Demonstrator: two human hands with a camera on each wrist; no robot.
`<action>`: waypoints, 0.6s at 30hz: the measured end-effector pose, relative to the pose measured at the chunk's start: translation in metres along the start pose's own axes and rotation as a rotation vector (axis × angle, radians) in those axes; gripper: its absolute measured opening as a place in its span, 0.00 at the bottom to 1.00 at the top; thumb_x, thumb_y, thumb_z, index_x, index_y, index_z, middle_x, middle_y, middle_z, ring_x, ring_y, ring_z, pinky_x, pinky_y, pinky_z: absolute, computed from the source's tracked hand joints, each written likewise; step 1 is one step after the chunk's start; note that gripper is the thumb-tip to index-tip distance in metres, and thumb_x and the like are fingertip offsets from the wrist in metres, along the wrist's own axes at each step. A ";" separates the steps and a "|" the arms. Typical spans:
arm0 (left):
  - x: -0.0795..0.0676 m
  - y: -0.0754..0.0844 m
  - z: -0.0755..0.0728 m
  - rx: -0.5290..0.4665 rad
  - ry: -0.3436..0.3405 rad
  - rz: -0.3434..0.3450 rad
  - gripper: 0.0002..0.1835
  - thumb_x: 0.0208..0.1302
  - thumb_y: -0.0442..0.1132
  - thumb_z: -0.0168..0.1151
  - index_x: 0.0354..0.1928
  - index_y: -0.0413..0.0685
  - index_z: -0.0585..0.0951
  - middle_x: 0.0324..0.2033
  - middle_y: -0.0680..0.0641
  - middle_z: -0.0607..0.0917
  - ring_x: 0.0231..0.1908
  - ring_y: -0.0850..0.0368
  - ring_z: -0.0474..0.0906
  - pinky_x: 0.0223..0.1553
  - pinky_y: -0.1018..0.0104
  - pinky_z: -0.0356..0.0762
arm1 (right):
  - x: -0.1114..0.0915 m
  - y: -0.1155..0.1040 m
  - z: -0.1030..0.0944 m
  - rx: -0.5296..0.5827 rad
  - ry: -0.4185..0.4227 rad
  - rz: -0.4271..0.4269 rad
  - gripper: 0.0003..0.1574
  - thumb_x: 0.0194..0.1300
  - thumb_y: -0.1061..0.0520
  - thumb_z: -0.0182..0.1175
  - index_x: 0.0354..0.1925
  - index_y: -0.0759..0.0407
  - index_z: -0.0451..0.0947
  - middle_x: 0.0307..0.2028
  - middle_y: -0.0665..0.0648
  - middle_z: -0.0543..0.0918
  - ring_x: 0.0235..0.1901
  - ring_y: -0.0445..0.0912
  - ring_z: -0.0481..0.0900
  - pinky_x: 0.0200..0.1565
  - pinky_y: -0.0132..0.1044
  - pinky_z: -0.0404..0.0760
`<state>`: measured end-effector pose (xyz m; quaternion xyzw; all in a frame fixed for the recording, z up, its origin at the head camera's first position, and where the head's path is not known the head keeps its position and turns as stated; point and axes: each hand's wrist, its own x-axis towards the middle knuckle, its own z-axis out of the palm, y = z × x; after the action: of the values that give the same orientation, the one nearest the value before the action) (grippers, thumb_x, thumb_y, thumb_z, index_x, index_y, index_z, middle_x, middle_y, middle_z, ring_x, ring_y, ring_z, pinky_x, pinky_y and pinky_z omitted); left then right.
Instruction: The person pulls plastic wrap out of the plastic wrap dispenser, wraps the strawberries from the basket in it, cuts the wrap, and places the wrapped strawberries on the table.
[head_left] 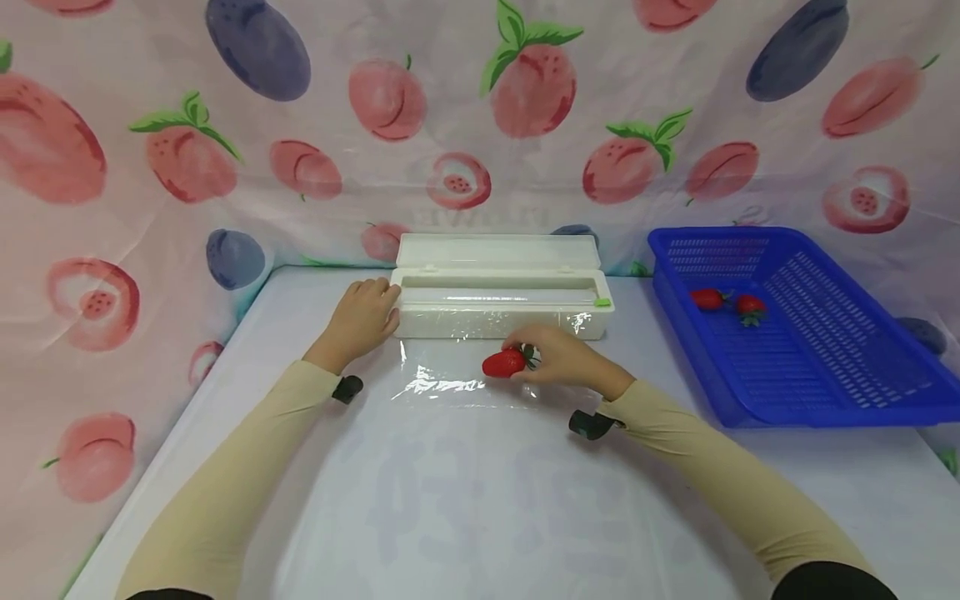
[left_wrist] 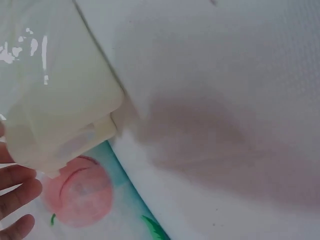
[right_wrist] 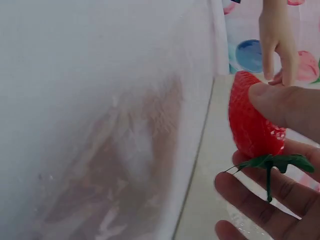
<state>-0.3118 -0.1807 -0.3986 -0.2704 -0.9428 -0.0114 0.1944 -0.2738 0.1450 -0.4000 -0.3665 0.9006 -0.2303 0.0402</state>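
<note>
My right hand (head_left: 558, 358) pinches a red strawberry (head_left: 504, 363) by its leafy end, over a sheet of clear film (head_left: 438, 385). In the right wrist view, the thumb presses one side of the strawberry (right_wrist: 252, 117), and its green leaves (right_wrist: 272, 161) lie near the fingers. The film comes over the front of a white cling film dispenser (head_left: 480, 323), whose lid (head_left: 498, 250) stands raised. My left hand (head_left: 360, 321) holds the dispenser's left end. Several of its fingertips (left_wrist: 22, 192) show beside the box end in the left wrist view; its thumb is hidden there.
A blue plastic basket (head_left: 738, 408) stands at the right, with two strawberries (head_left: 708, 299) inside. A green tab (head_left: 602, 302) sits at the dispenser's right end. A fruit-print cloth (head_left: 457, 108) hangs behind the white tabletop (head_left: 450, 517).
</note>
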 end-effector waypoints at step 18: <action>-0.003 0.117 -0.015 0.126 0.144 0.359 0.09 0.55 0.43 0.63 0.37 0.48 0.79 0.37 0.47 0.81 0.43 0.51 0.76 0.56 0.57 0.70 | 0.001 -0.004 0.013 -0.009 -0.084 0.070 0.28 0.50 0.53 0.71 0.50 0.59 0.78 0.46 0.55 0.83 0.43 0.44 0.78 0.46 0.37 0.79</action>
<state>-0.2437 -0.0839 -0.3954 -0.4200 -0.8620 0.0632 0.2767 -0.2684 0.1370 -0.4095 -0.3440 0.9115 -0.2090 0.0843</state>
